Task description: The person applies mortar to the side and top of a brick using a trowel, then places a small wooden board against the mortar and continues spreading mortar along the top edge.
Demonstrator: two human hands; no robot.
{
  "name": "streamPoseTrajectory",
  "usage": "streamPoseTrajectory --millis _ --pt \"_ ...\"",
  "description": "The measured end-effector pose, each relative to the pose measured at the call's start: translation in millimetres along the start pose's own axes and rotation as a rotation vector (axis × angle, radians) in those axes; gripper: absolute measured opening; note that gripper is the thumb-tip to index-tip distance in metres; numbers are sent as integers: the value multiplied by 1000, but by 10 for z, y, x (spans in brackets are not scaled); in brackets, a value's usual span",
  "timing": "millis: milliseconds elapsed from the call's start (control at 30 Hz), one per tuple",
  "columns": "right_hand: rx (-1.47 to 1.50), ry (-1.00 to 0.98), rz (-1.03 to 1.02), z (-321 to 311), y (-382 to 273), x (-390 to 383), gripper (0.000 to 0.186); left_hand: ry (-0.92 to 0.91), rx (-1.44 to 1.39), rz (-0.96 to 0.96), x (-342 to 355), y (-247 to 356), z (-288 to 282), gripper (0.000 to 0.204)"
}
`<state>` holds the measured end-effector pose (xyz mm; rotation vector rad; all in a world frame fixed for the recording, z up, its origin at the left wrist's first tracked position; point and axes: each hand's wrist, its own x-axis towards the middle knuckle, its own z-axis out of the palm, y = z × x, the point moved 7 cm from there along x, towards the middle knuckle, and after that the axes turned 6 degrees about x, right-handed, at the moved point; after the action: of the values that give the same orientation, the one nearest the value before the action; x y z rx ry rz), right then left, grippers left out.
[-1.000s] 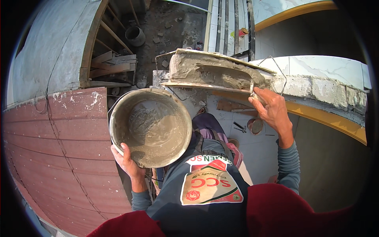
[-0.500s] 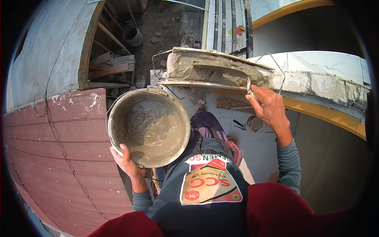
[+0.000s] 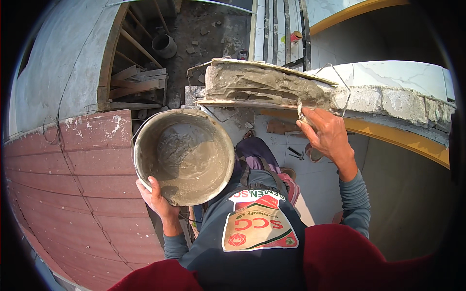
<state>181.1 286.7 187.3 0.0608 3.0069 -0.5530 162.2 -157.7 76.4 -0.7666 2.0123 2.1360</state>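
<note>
1. Red-brown panelled surface (image 3: 73, 194) fills the lower left w/ a curved grey wall (image 3: 58, 63) above it, seen from high up.
2. Block wall top (image 3: 403, 104) runs across the upper right; white tiled face beyond it, yellow band (image 3: 388, 140) under it.
3. Grey mortar bed (image 3: 262, 85) sits on the wall's left end, held betw. thin board strips front & back; surface is rough and ridged.
4. Round bucket (image 3: 183, 156) is at centre-left, just below the mortar bed, about half full of wet grey mortar; rim is smeared.
5. Left hand (image 3: 154, 198) is closed on the bucket's near rim, thumb over the edge, holding it up at chest height.
6. Right hand (image 3: 326, 132) is at the right end of the mortar bed, fingers closed around a small trowel (image 3: 302, 112); only a bit of the tool shows, its tip touching the mortar. Grey sleeve runs back toward the lower right.
7. Dark shirt w/ a printed patch (image 3: 257, 228) fills the lower centre.
8. Far below: stacked timber (image 3: 136, 85), a dark pot (image 3: 164, 46) on rubble-strewn ground, and small tools (image 3: 295, 153) on a pale floor near the right wrist.
</note>
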Motion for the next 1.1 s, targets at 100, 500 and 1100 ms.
streamPoseTrajectory --millis 100,500,1100 --pt "22 -13 -8 -25 -41 11 32 11 0 -6 -4 -16 -15 31" --pt "164 272 -98 -130 -88 -95 32 -10 -19 -3 -13 -20 -26 32" --pt "184 581 208 1196 444 -730 31 -26 -44 19 -19 55 103 26"
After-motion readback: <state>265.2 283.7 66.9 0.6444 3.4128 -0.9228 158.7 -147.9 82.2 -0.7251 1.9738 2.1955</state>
